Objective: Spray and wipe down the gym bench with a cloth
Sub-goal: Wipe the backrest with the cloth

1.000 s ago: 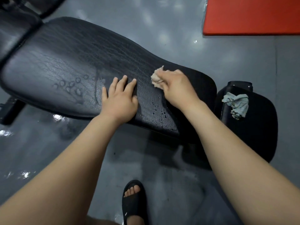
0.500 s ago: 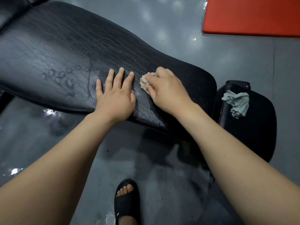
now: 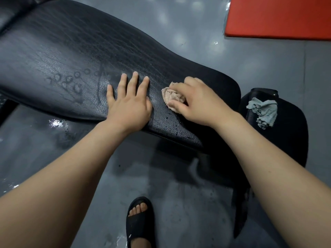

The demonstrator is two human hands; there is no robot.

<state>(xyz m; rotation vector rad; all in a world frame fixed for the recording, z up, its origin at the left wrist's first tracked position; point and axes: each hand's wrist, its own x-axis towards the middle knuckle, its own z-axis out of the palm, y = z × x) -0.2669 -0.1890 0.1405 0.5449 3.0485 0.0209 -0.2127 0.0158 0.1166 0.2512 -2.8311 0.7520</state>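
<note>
We see the pinkish cloth [image 3: 172, 96] bunched on the wet gym bench [image 3: 71, 51] near its narrow end, gripped by our right hand [image 3: 200, 102], our left hand [image 3: 129, 106] spread flat beside it (a grey rag [image 3: 263, 111] lies on the seat [image 3: 290, 144]).

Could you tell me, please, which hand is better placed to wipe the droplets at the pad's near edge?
The right hand: it grips the beige cloth on the bench pad, right beside those droplets. The left hand lies flat on the pad and holds nothing.
</note>
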